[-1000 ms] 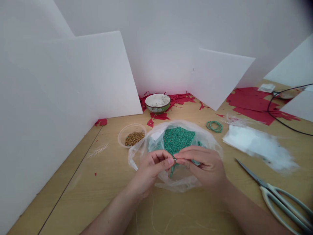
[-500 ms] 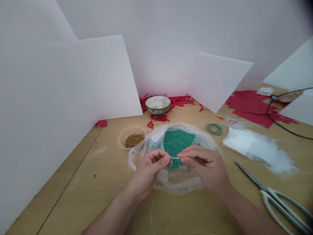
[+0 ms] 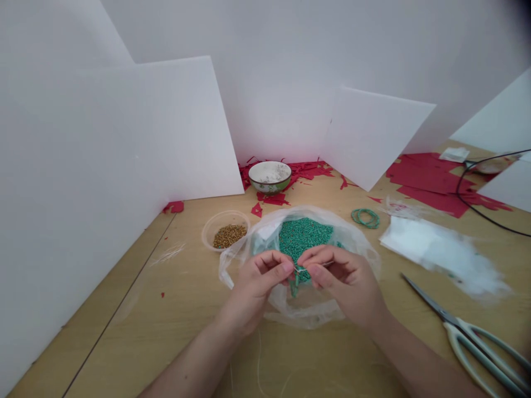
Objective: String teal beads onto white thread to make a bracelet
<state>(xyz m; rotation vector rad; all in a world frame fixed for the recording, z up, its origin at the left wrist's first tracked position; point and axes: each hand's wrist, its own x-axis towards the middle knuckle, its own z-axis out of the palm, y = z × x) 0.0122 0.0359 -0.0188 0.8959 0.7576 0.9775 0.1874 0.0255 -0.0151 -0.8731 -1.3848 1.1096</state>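
A clear tub of brown beads [image 3: 229,236] is left of the work. A short teal-beaded strand [image 3: 295,285] is pinched by the nearly closed left hand [image 3: 258,284], its thread [image 3: 321,265] by the right hand [image 3: 346,283], above teal beads [image 3: 305,240] in a plastic bag [image 3: 290,312]. Beads could be lost if the pinch is loosened.

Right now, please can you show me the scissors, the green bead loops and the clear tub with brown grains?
Scissors [image 3: 460,327]: head view, on the pale handle near the pivot.
Green bead loops [image 3: 353,216]: head view, on the left edge of the loops.
Clear tub [image 3: 203,234]: head view, on its left rim.
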